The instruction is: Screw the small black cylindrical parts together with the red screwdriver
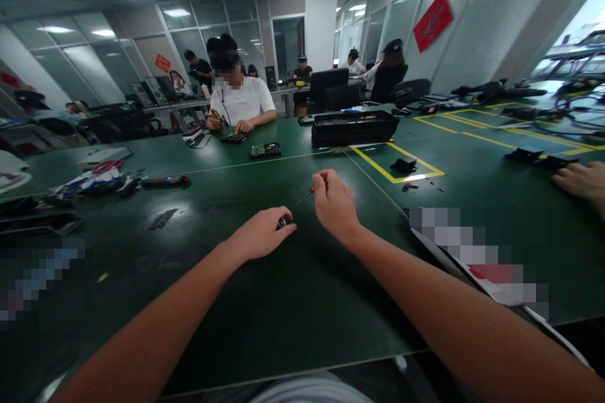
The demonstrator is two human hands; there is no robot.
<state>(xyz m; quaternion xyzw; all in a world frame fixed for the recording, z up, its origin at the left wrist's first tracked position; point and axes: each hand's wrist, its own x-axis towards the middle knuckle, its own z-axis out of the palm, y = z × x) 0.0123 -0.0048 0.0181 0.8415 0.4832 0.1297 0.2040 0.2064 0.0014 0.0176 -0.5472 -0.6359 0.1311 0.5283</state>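
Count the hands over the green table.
5: your left hand and right hand at centre, both hands of the white-shirted person opposite, and one hand at the right edge.

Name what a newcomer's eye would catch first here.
Probably the bare hands at centre: the right hand holds a thin screwdriver, the left hand a small dark object. Beyond, a long black casing sits on the green table, and a red diamond hangs upper right.
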